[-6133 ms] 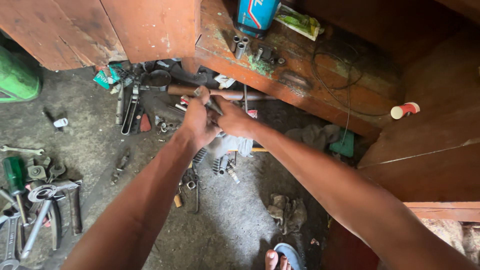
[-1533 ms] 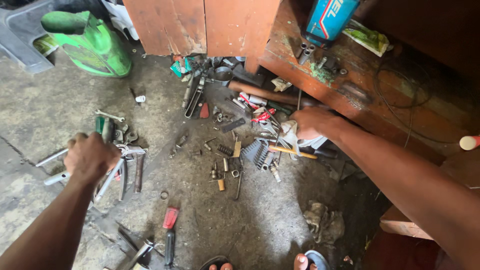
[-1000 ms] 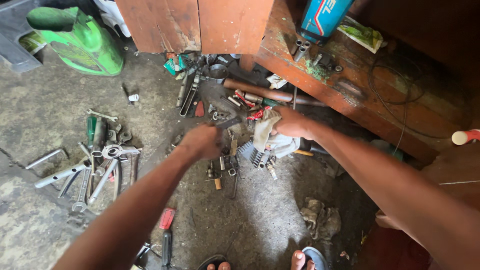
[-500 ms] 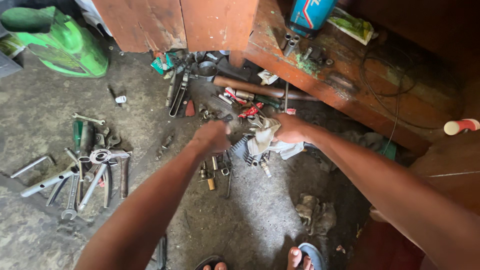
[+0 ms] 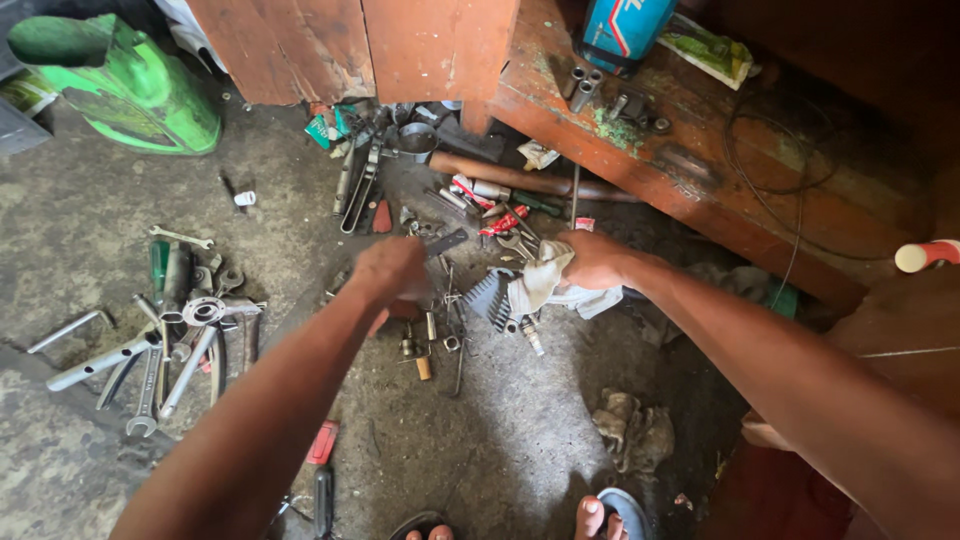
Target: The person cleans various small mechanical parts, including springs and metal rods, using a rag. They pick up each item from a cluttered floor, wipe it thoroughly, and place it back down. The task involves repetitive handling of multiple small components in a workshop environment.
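The left hand point(image 5: 390, 272) was clenched around a small dark tool point(image 5: 445, 243) above the floor clutter. Just right, the right hand point(image 5: 592, 260) gripped a pale rag point(image 5: 540, 283) near the wooden bench point(image 5: 700, 200).

Dim daylight from left, right side shadowed

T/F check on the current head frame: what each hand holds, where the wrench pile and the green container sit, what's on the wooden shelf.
1. The right hand grips a pale rag. True.
2. The left hand is empty. False: it holds a dark tool.
3. The wrench pile lies on the wooden shelf. False: it lies on the concrete floor, to the left.
4. A green container stands at top left. True.
5. A blue can stands on the shelf. True.
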